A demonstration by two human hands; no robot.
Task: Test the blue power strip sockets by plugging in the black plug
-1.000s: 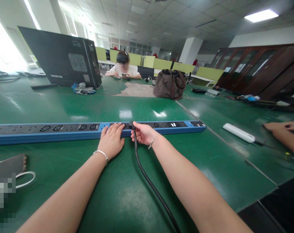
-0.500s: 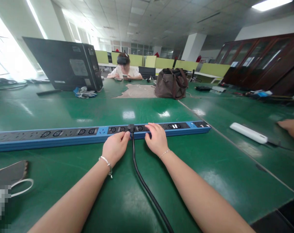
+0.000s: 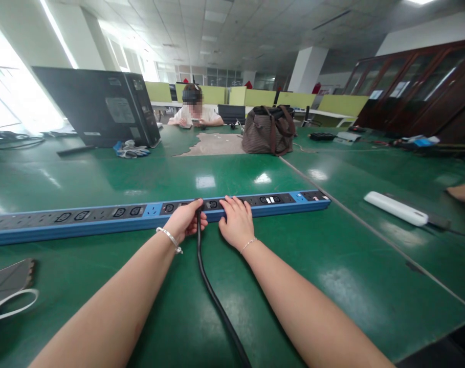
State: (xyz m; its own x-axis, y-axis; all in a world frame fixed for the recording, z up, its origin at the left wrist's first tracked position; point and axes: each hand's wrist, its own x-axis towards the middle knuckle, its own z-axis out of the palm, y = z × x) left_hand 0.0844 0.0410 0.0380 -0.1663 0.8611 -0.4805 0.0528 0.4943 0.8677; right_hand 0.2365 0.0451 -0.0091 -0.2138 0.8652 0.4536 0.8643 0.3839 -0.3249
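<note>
A long blue and black power strip (image 3: 102, 217) with rows of sockets lies across the green table. My left hand (image 3: 184, 220) is closed on the black plug at the strip, thumb on top and fingers curled beneath the cord. From there a thick black cable (image 3: 200, 250) runs down toward me. The plug is mostly covered by my fingers, so how far it sits in the socket is hidden. Just right of it, my right hand (image 3: 238, 220) grips the strip, fingers laid over its top and thumb against the front side.
A white bar-shaped device (image 3: 395, 208) with a cord lies at right, near another person's hand (image 3: 464, 197). Farther back stand a black computer case (image 3: 97, 107), gloves (image 3: 130, 149) and a brown bag (image 3: 268, 133). A phone (image 3: 12, 276) lies at left. A person (image 3: 196, 115) sits opposite.
My left hand has closed over the plug, covering it. My right hand has settled its fingers onto the strip. The view has shifted slightly.
</note>
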